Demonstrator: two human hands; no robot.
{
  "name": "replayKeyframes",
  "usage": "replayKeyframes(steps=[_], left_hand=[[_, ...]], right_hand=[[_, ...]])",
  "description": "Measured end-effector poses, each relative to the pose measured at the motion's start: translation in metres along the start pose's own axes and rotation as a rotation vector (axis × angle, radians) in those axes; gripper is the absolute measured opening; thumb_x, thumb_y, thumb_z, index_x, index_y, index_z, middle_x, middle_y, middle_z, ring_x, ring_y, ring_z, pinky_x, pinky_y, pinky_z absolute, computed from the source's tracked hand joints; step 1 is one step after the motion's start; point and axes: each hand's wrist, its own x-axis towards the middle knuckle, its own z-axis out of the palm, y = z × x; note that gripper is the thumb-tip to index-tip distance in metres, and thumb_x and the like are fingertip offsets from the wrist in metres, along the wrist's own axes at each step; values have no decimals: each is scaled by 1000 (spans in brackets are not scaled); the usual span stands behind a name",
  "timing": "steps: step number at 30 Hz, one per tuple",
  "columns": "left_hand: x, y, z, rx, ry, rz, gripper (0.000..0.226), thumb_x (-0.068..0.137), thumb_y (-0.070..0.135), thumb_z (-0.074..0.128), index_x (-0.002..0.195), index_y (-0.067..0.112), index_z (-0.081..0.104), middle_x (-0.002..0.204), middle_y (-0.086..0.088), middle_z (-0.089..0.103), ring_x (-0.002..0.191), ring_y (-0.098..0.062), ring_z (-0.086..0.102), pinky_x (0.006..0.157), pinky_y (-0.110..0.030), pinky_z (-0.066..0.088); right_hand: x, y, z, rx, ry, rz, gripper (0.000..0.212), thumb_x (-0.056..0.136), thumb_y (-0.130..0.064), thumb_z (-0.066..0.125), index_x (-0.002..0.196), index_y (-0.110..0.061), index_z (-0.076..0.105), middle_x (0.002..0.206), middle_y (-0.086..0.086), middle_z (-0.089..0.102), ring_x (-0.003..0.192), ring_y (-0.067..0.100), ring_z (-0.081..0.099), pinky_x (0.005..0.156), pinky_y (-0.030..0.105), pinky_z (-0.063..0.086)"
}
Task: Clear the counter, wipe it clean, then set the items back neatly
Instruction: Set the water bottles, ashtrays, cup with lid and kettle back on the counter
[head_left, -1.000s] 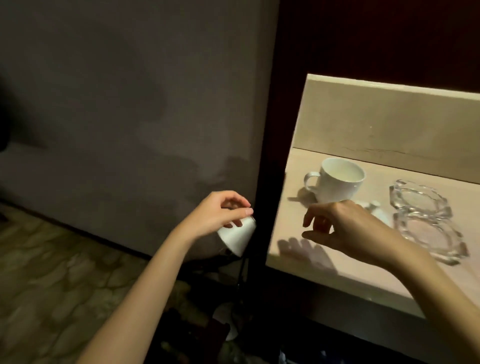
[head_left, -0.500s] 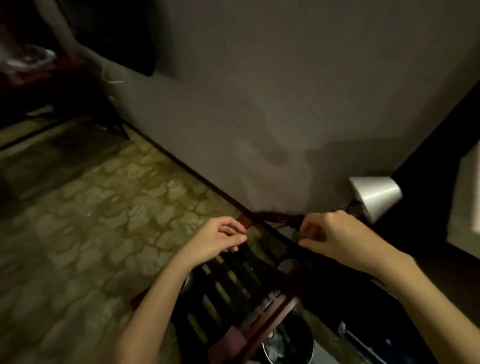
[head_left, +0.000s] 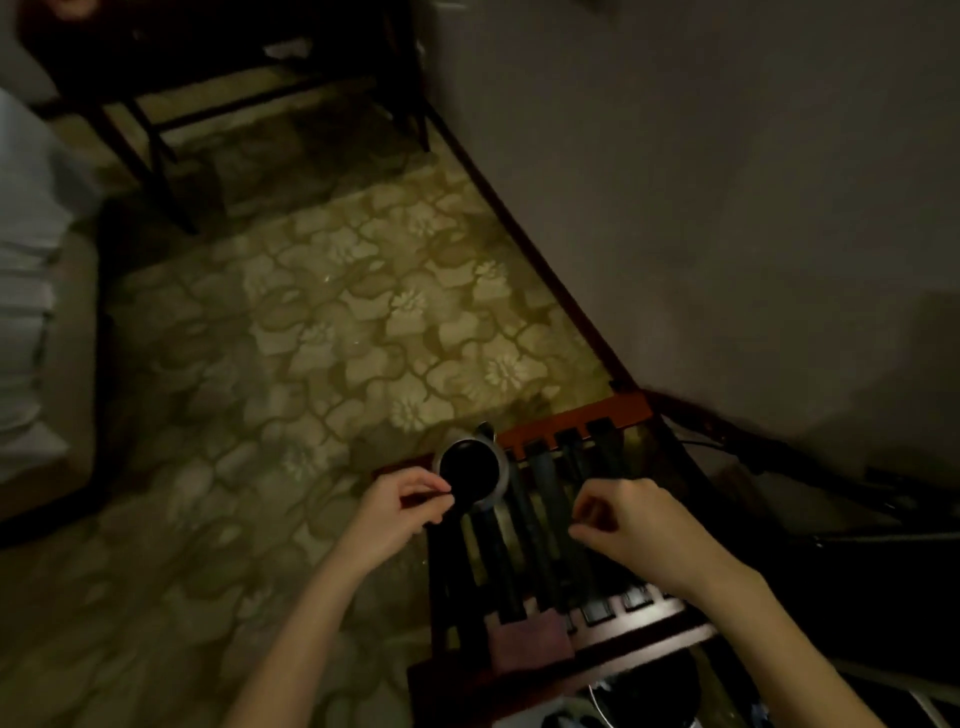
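I look down at a wooden luggage rack (head_left: 576, 421) with dark straps; the counter is out of view. A round dark vessel with a metal rim (head_left: 474, 472) stands at the rack's far left corner. My left hand (head_left: 402, 509) has thumb and forefinger pinched together right at that rim; whether they grip it or something small is unclear in the dim light. My right hand (head_left: 631, 527) hovers over the straps with its fingers curled in and nothing visible in them. A pinkish folded cloth (head_left: 530, 642) lies on the rack's near rail.
Patterned carpet (head_left: 332, 332) covers the floor to the left. A grey wall (head_left: 727, 208) runs along the right with a dark skirting. A dark table's legs (head_left: 156, 156) stand at the top left. A bin's rim (head_left: 602, 699) shows below the rack.
My view has swung from the counter with the mug and glass ashtrays, left and down to the rack. Both hands kept their curled poses and now hang over the rack.
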Motion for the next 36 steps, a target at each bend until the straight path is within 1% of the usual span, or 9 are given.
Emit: replayKeyframes(steps=[5,10,13,17,21,23,28,31,36], left_hand=[[33,-85,0,-70,84,-124,16,88,22,67,103,17,66,107,1,63,85,-5,60,66,-16,47],[68,-151,29,-143,5,-267,42,88,34,64,125,17,55,116,4,61,99,-2,59,73,-11,45],[85,-171,49,-145,-52,-276,53,87,46,61,130,17,54,128,3,60,116,-11,56,95,-22,42],[106,-193,68,-145,-7,-273,100,59,87,57,134,21,53,135,1,56,126,-15,50,111,-39,35],[118,-188,84,-171,38,-161,38,87,53,57,90,16,68,97,6,68,102,-12,59,93,-26,41],[117,-181,91,-207,47,-113,34,86,50,61,79,17,67,84,6,69,92,-13,64,93,-32,44],[113,-161,111,-153,-66,23,9,90,21,60,94,17,68,96,6,70,95,-2,65,85,-16,48],[112,-147,116,-184,-36,86,15,82,27,64,95,22,68,98,5,72,99,-9,67,89,-22,49],[101,-113,109,-211,-52,91,18,90,21,58,95,12,72,100,-10,73,98,-18,69,89,-34,54]], right_hand=[[56,5,58,67,-67,-39,10,87,-35,67,87,-28,60,75,-14,60,74,2,59,63,18,48],[88,20,114,141,-89,-34,9,87,-32,68,88,-28,59,74,-16,59,71,-1,57,63,16,44],[97,35,135,170,-77,-19,9,87,-31,69,89,-24,62,73,-14,60,71,0,57,64,18,45],[102,51,150,191,-63,0,10,86,-32,69,88,-25,62,73,-12,60,72,3,59,66,22,50],[108,71,157,209,-29,29,11,85,-32,70,89,-24,65,76,-10,63,76,6,62,72,31,54],[110,77,160,236,-13,41,12,84,-32,71,89,-22,65,77,-9,64,76,9,62,71,31,54],[118,81,180,282,-33,40,31,83,-31,72,111,-19,64,98,-4,67,94,14,62,85,34,52],[123,85,194,332,-55,19,52,83,-30,73,130,-19,53,124,1,60,114,17,56,95,33,48],[117,97,202,466,-11,22,66,79,-32,77,137,-21,47,132,-5,55,122,11,51,100,26,44]])
